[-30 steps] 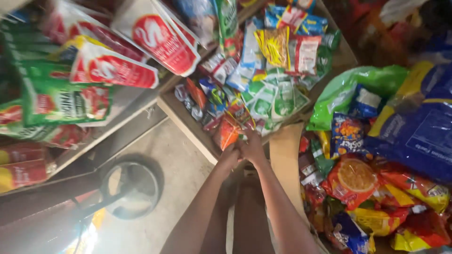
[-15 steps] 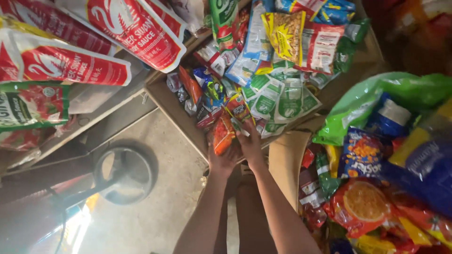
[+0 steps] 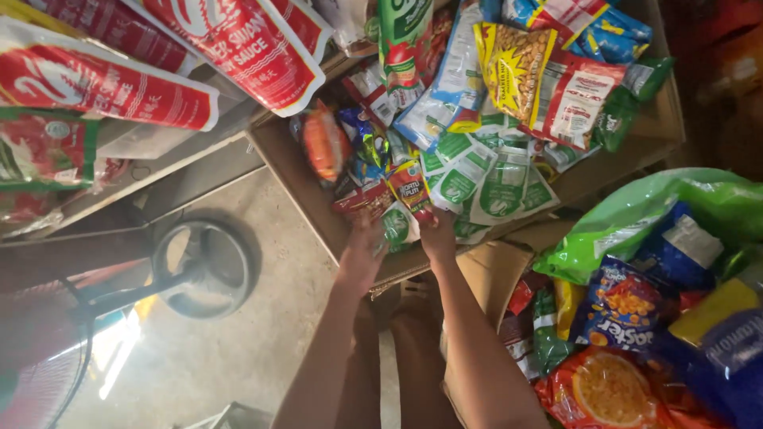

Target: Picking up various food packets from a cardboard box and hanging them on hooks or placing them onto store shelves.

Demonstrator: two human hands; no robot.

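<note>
I see both hands in the cardboard box [image 3: 296, 171] of snack packets — left hand [image 3: 362, 256] spread open, right hand [image 3: 438, 236] pinching a red-and-yellow packet [image 3: 408, 188].

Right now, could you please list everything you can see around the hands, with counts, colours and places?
cardboard box: one, brown, centre, full of snack packets
white-and-green sachets: several, in the box above the hands
yellow nut packet: one, top centre
orange snack packet: one, left end of the box
red sauce pouches: several, red and white, hanging top left
green plastic bag: one, right
mixed snack bags: many, blue, orange, red, lower right
fan base: one, dark, round, on the floor left
left hand: at the box's near edge, on packets
right hand: touching a small red packet
</note>
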